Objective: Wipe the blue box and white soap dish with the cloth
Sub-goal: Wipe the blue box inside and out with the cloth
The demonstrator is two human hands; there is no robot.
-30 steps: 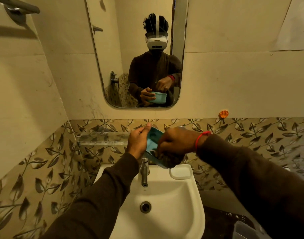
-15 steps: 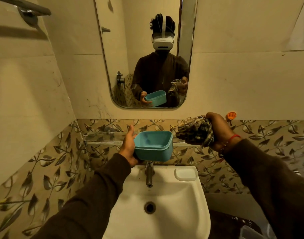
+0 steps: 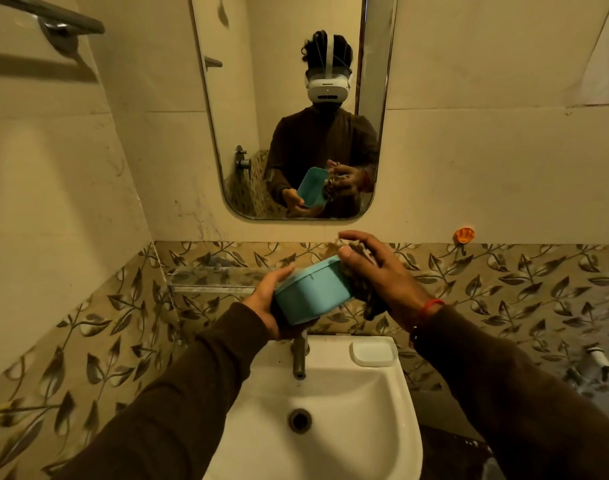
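Observation:
I hold the blue box [image 3: 311, 296] above the sink, tilted so its outer side and base face me. My left hand [image 3: 266, 308] grips it from the left and underneath. My right hand [image 3: 382, 275] presses a dark patterned cloth [image 3: 363, 292] against the box's right side, fingers spread over the cloth. The white soap dish [image 3: 373, 354] lies on the sink's back right corner, apart from both hands.
A white sink [image 3: 393, 403] with a metal tap [image 3: 299, 355] and drain is below the hands. A mirror [image 3: 296, 105] hangs on the wall ahead, a glass shelf [image 3: 209, 275] beneath it. A towel bar [image 3: 64, 19] is at upper left, an orange hook [image 3: 464, 235] at right.
The right hand, which held the cloth up and away from the box, has come back down onto the box's right side. The left hand has tilted the box's opening away from me.

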